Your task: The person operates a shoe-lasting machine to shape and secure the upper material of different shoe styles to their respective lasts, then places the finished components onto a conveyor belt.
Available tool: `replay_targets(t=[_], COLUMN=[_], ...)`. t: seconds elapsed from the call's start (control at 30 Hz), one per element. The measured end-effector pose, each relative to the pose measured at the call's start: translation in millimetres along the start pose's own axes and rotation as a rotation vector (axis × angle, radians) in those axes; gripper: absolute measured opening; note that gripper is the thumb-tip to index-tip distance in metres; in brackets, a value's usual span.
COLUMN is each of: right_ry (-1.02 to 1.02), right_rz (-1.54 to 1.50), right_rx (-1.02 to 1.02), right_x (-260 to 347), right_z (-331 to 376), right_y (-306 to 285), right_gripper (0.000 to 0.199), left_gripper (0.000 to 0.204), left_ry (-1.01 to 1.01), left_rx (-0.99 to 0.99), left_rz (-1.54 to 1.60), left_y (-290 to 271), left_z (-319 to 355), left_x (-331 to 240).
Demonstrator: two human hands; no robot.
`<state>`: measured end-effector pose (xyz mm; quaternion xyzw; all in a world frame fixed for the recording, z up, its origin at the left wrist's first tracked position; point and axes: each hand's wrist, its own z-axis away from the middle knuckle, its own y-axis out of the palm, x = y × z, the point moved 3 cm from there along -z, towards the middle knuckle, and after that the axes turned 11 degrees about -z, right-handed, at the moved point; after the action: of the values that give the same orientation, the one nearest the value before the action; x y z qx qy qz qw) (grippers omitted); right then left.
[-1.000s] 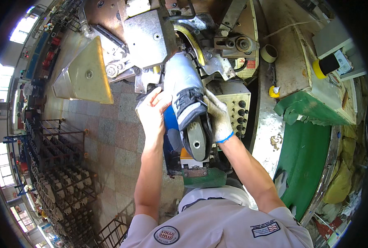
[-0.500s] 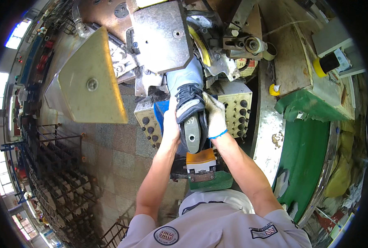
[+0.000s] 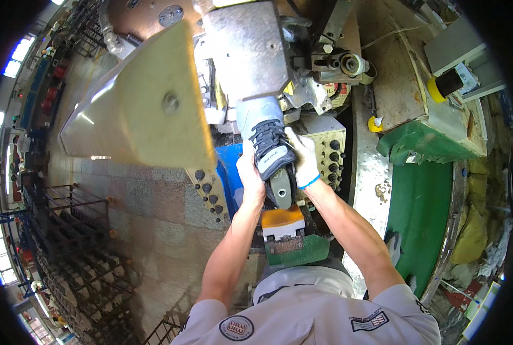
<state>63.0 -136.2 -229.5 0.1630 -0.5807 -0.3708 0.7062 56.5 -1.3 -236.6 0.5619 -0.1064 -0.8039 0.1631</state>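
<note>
While shoe sits toe-first under metal plate, bare left hand and gloved right hand grip its sides, both curled part-closed. Best hold it square, pressure even both sides, hands clear of plate.

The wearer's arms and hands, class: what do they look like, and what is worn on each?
The left hand is bare. The right hand wears a whitish glove with a blue band at the wrist. Short, pale greyish sleeves leave both forearms bare.
</note>
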Motion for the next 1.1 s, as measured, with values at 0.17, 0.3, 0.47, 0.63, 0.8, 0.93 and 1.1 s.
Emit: replay_targets(t=[0.17,0.3,0.47,0.63,0.8,0.93,1.1], right_ry=[-0.153,-0.029,-0.024,0.017,0.078,0.055,0.005], right_rz=[0.182,-0.137,0.102,0.131,0.185,0.213,0.113], right_rx=[-0.09,0.082,-0.295,-0.242,-0.124,-0.026,0.406], right_x=[22.9,73.5,113.8,114.5,117.9,133.4,132.3], right_z=[25.5,86.4,148.2,152.1,151.7,172.3,179.6], right_y=[-13.7,-120.2,-168.0,-151.1,-138.4,-81.2,30.4], right_gripper=[0.042,0.063,0.064,0.055,0.051,0.053,0.073], left_gripper=[0.052,0.073,0.104,0.06,0.047,0.059,0.055], left_ry=[-0.025,-0.097,-0.374,-0.095,-0.052,0.023,0.206], left_rx=[-0.072,-0.38,-0.44,-0.427,-0.418,-0.288,-0.062], left_rz=[-0.263,-0.78,-1.101,-0.639,-0.777,-0.818,-0.616], left_y=[-38.2,-121.6,-134.6,-128.2,-141.5,-132.0,-52.5], left_z=[16.2,109.3,125.4,107.1,142.8,191.5,212.0], left_x=[19.6,79.3,147.3,160.2,99.7,-45.1,-157.9])
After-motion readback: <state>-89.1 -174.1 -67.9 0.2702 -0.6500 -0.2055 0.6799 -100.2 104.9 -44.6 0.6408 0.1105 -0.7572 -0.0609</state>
